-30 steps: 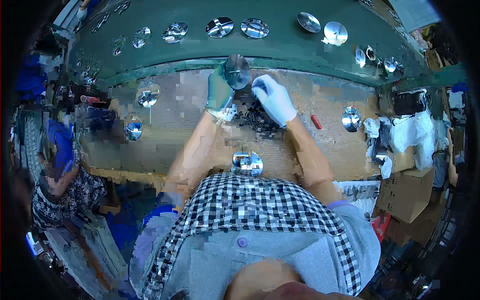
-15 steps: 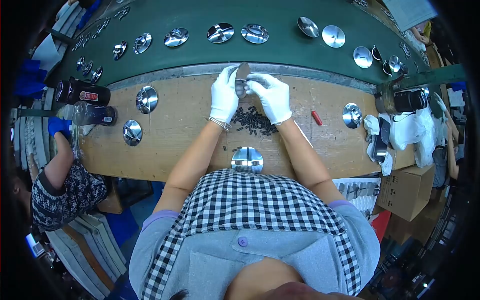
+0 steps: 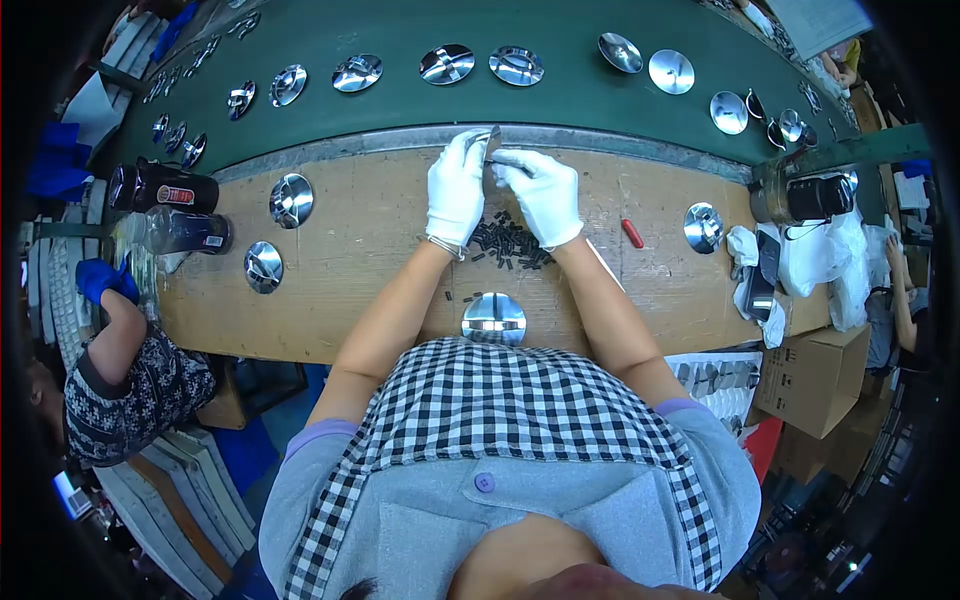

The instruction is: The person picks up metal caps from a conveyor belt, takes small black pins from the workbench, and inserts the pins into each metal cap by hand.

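Black pieces (image 3: 508, 243): heaped on the bench (image 3: 370, 318).
Right hand (image 3: 548, 203): fingers narrowed beside the metal disc (image 3: 494, 144); contents unclear.
Left hand (image 3: 455, 197): gripping that disc, raised edge-on, likely stiff, light, slippery; rim offers surest hold.

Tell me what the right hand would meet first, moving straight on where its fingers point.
Probably the thin silver metal disc held in the white-gloved left hand; the white-gloved right hand may be touching it, as depth is unclear.
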Available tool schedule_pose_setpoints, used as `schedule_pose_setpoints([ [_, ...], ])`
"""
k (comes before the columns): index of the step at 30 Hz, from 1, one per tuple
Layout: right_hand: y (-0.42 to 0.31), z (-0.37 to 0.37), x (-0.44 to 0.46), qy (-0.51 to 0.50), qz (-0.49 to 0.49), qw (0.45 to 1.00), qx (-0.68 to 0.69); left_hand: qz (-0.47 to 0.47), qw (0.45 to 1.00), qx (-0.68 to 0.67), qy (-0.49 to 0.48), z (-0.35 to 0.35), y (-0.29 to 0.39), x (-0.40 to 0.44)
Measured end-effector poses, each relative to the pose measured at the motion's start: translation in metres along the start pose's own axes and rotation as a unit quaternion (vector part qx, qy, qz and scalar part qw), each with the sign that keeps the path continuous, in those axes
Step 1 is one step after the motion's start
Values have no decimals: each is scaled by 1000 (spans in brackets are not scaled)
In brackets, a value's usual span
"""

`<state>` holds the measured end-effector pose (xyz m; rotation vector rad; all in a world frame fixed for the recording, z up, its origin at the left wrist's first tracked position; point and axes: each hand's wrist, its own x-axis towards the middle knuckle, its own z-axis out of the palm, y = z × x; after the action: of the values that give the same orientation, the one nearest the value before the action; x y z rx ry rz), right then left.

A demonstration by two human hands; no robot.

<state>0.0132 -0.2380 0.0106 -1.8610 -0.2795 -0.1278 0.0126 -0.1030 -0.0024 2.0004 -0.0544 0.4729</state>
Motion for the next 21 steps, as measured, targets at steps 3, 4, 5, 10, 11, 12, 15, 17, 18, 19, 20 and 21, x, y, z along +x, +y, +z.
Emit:
schedule_pose_setpoints([
  [3,1,-14,6,-2,24,997,79,-80,986,-146,-13,10,-10,7],
  [4,4,-18,9,33,38,998,34,-153,968,-199,-23,12,-11,5],
  [5,7,-22,12,67,50,996,-11,-152,968,-201,-22,15,-10,7],
  [10,17,-47,21,-72,261,927,260,-93,990,-90,-46,20,-4,12],
  [11,18,-51,27,-26,240,945,223,-105,990,-91,-35,20,-4,14],
  [12,29,-54,34,44,244,925,289,-90,992,-67,-49,16,-5,16],
  [15,59,-60,60,206,210,841,453,-183,976,-101,-61,4,-2,15],
  [17,57,-56,77,189,166,835,489,-172,978,-106,-56,4,-8,14],
  [18,52,-53,85,158,168,876,424,-175,977,-104,-63,4,-9,14],
  [19,47,-49,95,127,169,910,356,-178,976,-102,-70,5,-10,15],
  [20,39,-41,108,115,149,956,223,-183,975,-102,-71,3,-7,15],
  [21,49,-34,123,123,87,985,84,-180,976,-100,-70,2,-6,16],
])
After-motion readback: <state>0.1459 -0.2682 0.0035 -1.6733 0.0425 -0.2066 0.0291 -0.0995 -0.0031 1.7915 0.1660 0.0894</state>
